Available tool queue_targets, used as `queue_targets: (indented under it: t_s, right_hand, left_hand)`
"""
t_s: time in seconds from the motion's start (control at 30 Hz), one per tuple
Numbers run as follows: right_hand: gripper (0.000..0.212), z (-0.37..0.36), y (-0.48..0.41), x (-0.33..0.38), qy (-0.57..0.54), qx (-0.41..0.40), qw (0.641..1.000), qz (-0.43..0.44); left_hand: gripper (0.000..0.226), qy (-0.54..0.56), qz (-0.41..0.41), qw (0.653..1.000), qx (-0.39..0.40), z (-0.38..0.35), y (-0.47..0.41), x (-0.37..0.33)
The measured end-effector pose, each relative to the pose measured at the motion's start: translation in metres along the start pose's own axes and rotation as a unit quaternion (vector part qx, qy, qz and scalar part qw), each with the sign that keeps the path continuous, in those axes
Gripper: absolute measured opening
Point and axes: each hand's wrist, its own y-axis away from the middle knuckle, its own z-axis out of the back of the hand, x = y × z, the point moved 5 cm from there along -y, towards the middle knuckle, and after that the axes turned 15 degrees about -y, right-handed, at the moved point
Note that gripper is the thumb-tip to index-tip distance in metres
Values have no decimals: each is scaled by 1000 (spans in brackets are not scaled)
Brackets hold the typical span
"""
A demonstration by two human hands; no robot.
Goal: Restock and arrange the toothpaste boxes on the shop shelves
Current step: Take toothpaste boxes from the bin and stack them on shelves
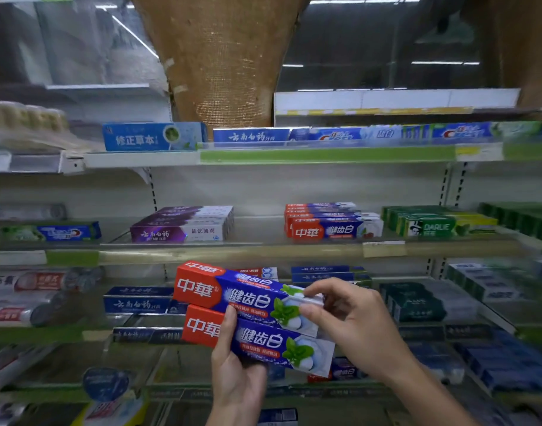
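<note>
The lower toothpaste box (pixel 263 341) is gripped from beneath by the left hand (pixel 235 376), thumb laid across its front. The upper toothpaste box (pixel 248 295) is touching the lower one, and its right end is pinched between thumb and fingers of the right hand (pixel 355 324). Both are held in front of the shelves, tilted down to the right. A matching stack (pixel 328 224) is seen on the middle shelf (pixel 232 255), right of centre
</note>
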Motion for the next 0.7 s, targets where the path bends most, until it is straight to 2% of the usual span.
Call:
queue_targets:
  t_s: [0.07, 0.17, 0.47, 0.7]
  right_hand:
    - [24, 7, 11, 12, 4, 1, 1000, 2]
    - [11, 20, 21, 24, 40, 6, 999, -6]
    - [36, 61, 19, 12, 36, 3, 997, -67]
    - [43, 94, -15, -32, -27, 56, 992, -113]
  left_hand:
    - [107, 9, 13, 1000, 21, -4, 10, 6]
    - [110, 9, 20, 999, 45, -12, 20, 13]
    - [122, -31, 45, 995, 82, -43, 13, 35]
    - [119, -35, 38, 994, 96, -77, -29, 60]
